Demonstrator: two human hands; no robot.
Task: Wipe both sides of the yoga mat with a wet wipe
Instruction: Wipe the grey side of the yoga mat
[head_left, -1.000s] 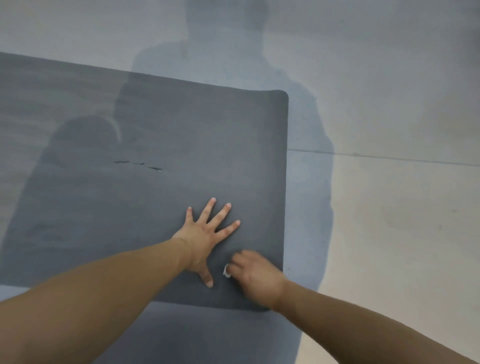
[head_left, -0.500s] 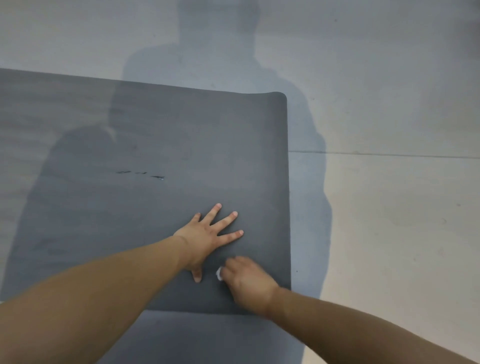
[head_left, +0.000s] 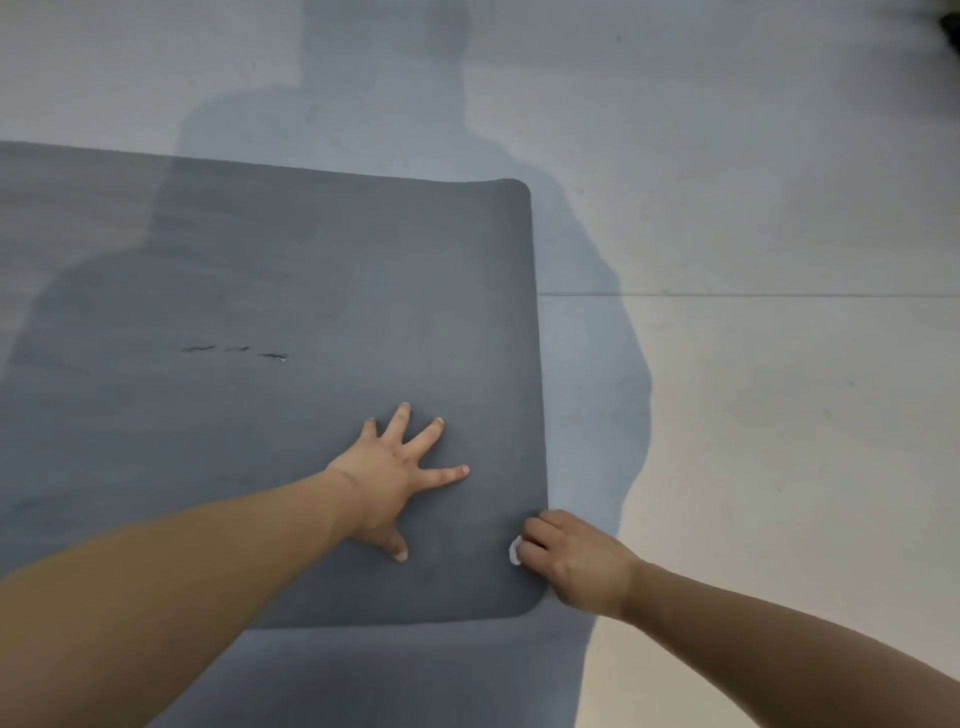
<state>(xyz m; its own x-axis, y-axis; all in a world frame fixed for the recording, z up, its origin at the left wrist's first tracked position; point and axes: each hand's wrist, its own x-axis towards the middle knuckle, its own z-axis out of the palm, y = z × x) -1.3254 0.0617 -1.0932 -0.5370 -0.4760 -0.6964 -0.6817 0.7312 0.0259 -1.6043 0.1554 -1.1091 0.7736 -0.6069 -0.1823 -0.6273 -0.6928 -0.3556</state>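
Observation:
A dark grey yoga mat (head_left: 291, 270) lies flat on the floor and runs off the left edge of the view. Its right end with two rounded corners is in front of me. My left hand (head_left: 387, 480) presses flat on the mat with fingers spread. At the mat's near right corner my right hand (head_left: 574, 561) is curled around a small white wet wipe (head_left: 514, 552), of which only a bit shows. Three short dark marks (head_left: 234, 352) sit on the mat left of my left hand.
Pale grey floor (head_left: 779, 467) surrounds the mat, with a thin joint line (head_left: 753, 295) running to the right. My shadow falls across mat and floor. A dark blurred object (head_left: 951, 23) sits at the top right corner.
My right hand with the wipe has slid right, from beside my left thumb to the mat's near right corner. My left hand stays pressed on the mat.

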